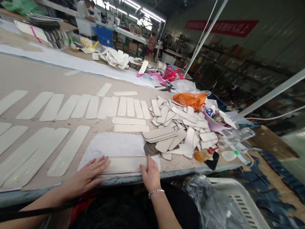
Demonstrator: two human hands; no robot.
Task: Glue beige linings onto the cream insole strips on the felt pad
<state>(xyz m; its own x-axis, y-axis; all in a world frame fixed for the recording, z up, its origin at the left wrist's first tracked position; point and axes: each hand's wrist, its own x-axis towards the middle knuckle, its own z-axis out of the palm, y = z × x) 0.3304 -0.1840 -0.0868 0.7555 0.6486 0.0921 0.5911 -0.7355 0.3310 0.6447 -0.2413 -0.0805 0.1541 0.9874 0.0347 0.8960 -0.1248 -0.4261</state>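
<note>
A long pale panel with rounded corners [125, 165] lies at the table's front edge, partly on a white sheet [118, 141]. My left hand [92, 170] rests flat over its left end, fingers stretched out. At the right end, my right hand [150, 173] holds the panel's edge, thumb near its face and fingers along the far corner. Just beyond sits a stack of similar pieces [160, 133], with a large loose heap of them [189, 123] behind. Rows of flat pale strips [69, 151] are spread out to the left.
A glue bottle with a red tip [203, 154] lies right of the heap, beside a dark flat object [212, 161]. An orange bag [189, 100] and a purple basket [216, 122] stand behind. A white crate [243, 204] with grey plastic is below right. People work in the background.
</note>
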